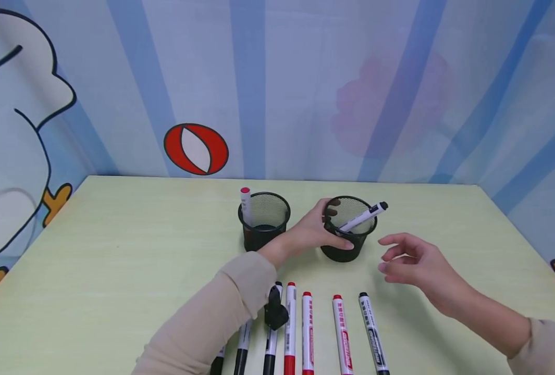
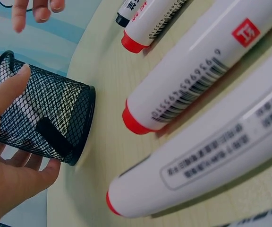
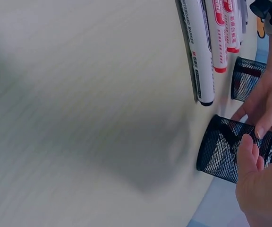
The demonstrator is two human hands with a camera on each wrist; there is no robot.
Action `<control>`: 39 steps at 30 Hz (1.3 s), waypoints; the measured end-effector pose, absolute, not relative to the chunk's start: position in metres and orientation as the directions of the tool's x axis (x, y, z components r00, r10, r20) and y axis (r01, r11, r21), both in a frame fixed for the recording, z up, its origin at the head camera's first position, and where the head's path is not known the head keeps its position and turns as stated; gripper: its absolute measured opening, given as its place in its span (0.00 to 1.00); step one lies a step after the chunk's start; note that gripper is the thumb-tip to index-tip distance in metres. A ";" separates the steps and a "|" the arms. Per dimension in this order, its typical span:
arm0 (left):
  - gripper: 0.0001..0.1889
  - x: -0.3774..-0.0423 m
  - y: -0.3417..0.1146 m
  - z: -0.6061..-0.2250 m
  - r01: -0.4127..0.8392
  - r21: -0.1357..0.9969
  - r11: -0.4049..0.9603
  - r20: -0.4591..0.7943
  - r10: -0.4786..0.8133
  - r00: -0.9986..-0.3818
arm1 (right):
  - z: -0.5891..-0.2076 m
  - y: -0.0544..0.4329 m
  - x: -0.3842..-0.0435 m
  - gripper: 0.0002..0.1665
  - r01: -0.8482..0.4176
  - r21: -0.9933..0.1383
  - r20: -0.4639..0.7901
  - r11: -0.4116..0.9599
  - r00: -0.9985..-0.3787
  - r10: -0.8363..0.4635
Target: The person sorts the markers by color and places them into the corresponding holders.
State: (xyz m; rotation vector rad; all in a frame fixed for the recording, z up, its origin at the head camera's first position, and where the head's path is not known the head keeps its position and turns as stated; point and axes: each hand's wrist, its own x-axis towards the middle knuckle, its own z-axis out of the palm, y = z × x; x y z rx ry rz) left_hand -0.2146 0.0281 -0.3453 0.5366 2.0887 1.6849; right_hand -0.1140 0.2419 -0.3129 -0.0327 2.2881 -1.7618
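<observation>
My left hand (image 1: pixel 316 227) grips a black mesh pen cup (image 1: pixel 345 252), its thumb across the near side and its fingers around the far left. A black-capped marker (image 1: pixel 364 217) leans inside that cup, its capped end sticking out over the right rim. To the right of it my right hand (image 1: pixel 420 265) is in the air, fingers loosely bent and holding nothing. In the left wrist view the thumb of the left hand (image 2: pixel 18 175) and its fingers wrap the mesh wall. Left of the gripped cup stands a second mesh pen cup (image 1: pixel 258 238) with a red-capped marker (image 1: pixel 246 204) in it.
In front of the cups several markers lie in a row, among them a red one (image 1: pixel 343 333), a black one (image 1: pixel 373 333) and another red one (image 1: pixel 307 330). The left forearm (image 1: pixel 211 317) passes over the row's left part. A printed curtain (image 1: pixel 296 94) hangs behind the table.
</observation>
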 end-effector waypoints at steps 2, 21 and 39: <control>0.48 -0.214 0.028 -0.345 0.044 0.978 0.204 -0.071 0.527 -0.847 | -0.316 0.241 -0.114 0.31 0.159 -0.951 -0.211 0.264 -0.960 -0.182; 0.48 -0.214 0.027 -0.344 0.052 0.975 0.216 -0.072 0.530 -0.845 | -0.337 0.229 -0.100 0.32 0.303 -0.873 -0.389 0.381 -0.905 -0.172; 0.47 -0.215 0.027 -0.345 0.050 0.976 0.211 -0.073 0.534 -0.842 | -0.343 0.219 -0.095 0.31 0.312 -0.821 -0.409 0.478 -0.906 -0.112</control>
